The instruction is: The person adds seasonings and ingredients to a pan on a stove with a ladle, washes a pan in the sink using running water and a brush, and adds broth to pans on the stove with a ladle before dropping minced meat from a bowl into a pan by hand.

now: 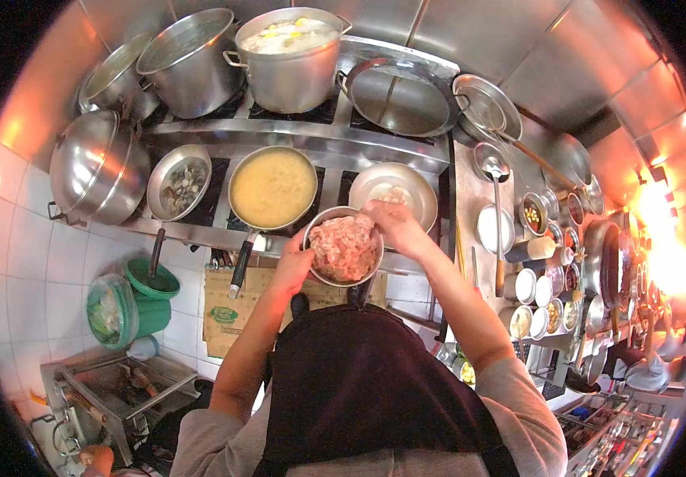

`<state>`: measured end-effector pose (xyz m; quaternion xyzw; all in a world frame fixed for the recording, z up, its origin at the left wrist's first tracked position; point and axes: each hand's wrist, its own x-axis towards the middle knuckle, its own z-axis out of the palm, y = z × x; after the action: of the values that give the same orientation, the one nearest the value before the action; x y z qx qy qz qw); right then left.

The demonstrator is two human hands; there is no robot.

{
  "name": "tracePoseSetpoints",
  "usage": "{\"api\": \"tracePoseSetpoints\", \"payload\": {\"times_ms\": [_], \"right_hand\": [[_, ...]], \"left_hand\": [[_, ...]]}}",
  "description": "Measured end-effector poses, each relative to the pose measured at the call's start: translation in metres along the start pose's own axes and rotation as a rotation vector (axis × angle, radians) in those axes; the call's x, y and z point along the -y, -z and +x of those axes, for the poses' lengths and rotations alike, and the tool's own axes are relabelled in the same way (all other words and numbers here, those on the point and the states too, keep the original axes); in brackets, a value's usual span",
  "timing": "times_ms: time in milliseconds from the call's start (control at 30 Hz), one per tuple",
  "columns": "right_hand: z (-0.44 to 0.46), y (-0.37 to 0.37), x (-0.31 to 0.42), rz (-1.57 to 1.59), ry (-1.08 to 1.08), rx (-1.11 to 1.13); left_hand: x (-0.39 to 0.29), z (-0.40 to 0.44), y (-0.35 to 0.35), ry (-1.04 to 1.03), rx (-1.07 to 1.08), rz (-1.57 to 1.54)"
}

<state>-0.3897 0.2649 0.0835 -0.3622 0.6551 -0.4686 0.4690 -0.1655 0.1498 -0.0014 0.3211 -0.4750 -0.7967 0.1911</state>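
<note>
A metal bowl [328,280] heaped with pink raw sliced meat [346,248] is held in front of my apron, at the stove's front edge. My left hand [291,266] grips its left rim. At the upper right rim, my right hand [393,224] has its fingers curled closed on the meat; the fingertips are partly hidden. Just beyond that hand, a light-coloured pan [363,189] sits on a burner with a little pale meat in it. Left of it stands a pan of yellow liquid [273,187], its black handle [242,269] pointing toward me.
Behind are a large stockpot [291,75], a second pot [192,67] and a wok [397,99]. Shellfish fill a small pan [180,184] at left. A ladle [497,207] and several ingredient containers [526,286] line the right counter. Another person [647,372] is far right.
</note>
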Motion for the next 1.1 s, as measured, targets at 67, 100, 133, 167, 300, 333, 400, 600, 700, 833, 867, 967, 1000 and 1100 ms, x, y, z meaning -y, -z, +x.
{"api": "tracePoseSetpoints", "payload": {"times_ms": [67, 100, 133, 167, 300, 333, 400, 600, 700, 833, 867, 967, 1000, 1100], "right_hand": [[-0.001, -0.015, -0.005, -0.214, 0.217, -0.014], [-0.002, -0.019, -0.007, -0.324, 0.326, -0.019], [-0.006, -0.021, -0.001, -0.521, 0.276, -0.034], [-0.004, -0.021, -0.012, -0.617, 0.384, -0.067], [-0.004, -0.034, -0.04, -0.838, 0.623, -0.195], [-0.008, -0.042, -0.04, -0.851, 0.629, -0.229], [-0.003, -0.055, -0.043, -1.02, 0.362, -0.102], [-0.01, -0.023, -0.006, -0.43, 0.146, 0.245], [-0.008, 0.013, 0.002, 0.169, 0.064, 0.301], [0.007, 0.008, -0.006, 0.796, -0.12, 0.103], [0.006, 0.003, -0.003, 0.771, -0.181, -0.026], [0.004, 0.003, -0.019, 0.907, -0.177, -0.004], [0.006, 0.007, -0.028, 0.978, -0.165, -0.017], [0.011, 0.045, -0.074, 1.115, -0.13, -0.02]], "left_hand": [[-0.002, -0.001, -0.007, 0.01, -0.01, -0.004], [-0.005, -0.001, -0.011, 0.026, -0.01, -0.005], [-0.012, -0.004, -0.015, 0.039, -0.012, -0.007], [-0.016, -0.006, -0.017, 0.052, -0.018, -0.009], [-0.012, 0.0, -0.013, -0.011, -0.024, 0.016], [-0.01, 0.002, -0.012, -0.032, -0.022, 0.03], [-0.005, 0.007, -0.014, -0.074, -0.03, 0.071], [0.003, 0.001, -0.003, -0.016, -0.056, -0.052], [0.0, -0.001, 0.002, 0.018, -0.13, 0.033], [0.018, 0.01, 0.015, -0.131, -0.04, 0.094], [0.016, 0.007, 0.013, -0.013, -0.051, 0.006], [0.012, 0.005, 0.011, 0.071, -0.06, 0.034], [0.012, 0.003, 0.012, 0.075, -0.08, 0.023], [0.013, -0.001, 0.011, 0.077, -0.115, -0.015]]}}
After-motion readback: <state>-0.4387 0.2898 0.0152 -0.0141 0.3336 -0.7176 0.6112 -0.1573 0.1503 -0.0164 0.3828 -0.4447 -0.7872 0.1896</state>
